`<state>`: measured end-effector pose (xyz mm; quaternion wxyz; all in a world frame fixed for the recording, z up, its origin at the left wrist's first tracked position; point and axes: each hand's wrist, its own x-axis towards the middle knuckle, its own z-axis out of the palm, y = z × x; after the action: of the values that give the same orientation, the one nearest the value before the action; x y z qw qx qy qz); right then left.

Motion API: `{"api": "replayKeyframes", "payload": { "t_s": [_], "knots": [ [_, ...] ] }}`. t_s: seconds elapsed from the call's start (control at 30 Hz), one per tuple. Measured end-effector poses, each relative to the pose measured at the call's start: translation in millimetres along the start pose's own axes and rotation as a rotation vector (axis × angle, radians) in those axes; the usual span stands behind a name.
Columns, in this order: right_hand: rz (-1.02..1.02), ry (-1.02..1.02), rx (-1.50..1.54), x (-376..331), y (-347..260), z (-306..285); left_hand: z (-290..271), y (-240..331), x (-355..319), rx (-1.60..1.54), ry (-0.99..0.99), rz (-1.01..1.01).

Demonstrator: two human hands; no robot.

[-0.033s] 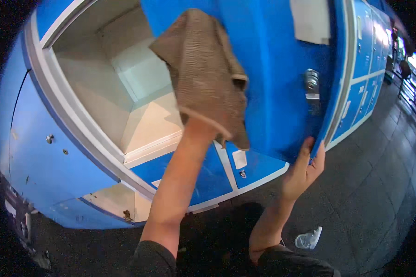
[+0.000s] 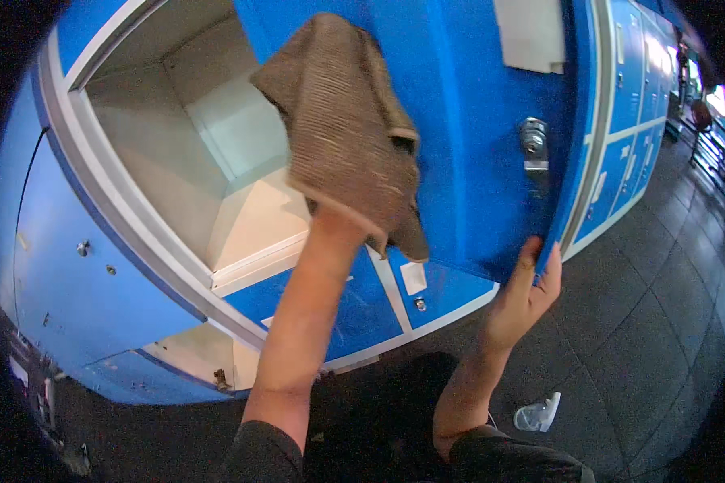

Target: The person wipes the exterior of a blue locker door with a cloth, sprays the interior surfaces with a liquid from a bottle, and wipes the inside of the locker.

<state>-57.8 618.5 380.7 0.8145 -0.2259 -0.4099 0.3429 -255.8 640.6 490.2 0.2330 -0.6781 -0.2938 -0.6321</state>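
Note:
A brown ribbed cloth (image 2: 342, 121) covers my left hand, with only the wrist (image 2: 342, 229) showing below it. The fingers are hidden under the cloth, which hangs in folds against the inner face of an open blue locker door (image 2: 491, 209). My right hand (image 2: 519, 302) grips the lower free corner of that door, thumb on the inner face and fingers round the edge. Above this hand sits a metal lock (image 2: 533, 145) with its latch plate. Left of the cloth, the locker compartment (image 2: 258, 209) stands open, its walls pale and its floor cream.
A white sheet (image 2: 530, 36) is fixed to the door's upper part. Closed blue lockers (image 2: 624, 173) line the right side, and a lower compartment (image 2: 193, 350) gapes at left. On the dark tiled floor (image 2: 660, 338) lies a clear plastic item (image 2: 537, 414).
The cloth over my left hand, the door and my right hand all appear slightly farther left in the view. Both hands keep their places on the door.

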Motion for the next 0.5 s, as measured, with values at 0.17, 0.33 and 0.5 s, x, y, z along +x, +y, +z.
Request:
{"api": "replayKeyframes", "payload": {
  "t_s": [0.17,0.33,0.5],
  "knots": [
    [-0.013,0.087,0.034,2,-1,3,-4,-4,60,0.583,-0.003,0.331],
    [0.014,0.017,0.041,2,2,-1,-3,-12,59,0.689,0.011,0.344],
    [-0.013,0.035,0.021,5,4,2,9,-1,-10,0.543,-0.043,0.146]
  ]
}}
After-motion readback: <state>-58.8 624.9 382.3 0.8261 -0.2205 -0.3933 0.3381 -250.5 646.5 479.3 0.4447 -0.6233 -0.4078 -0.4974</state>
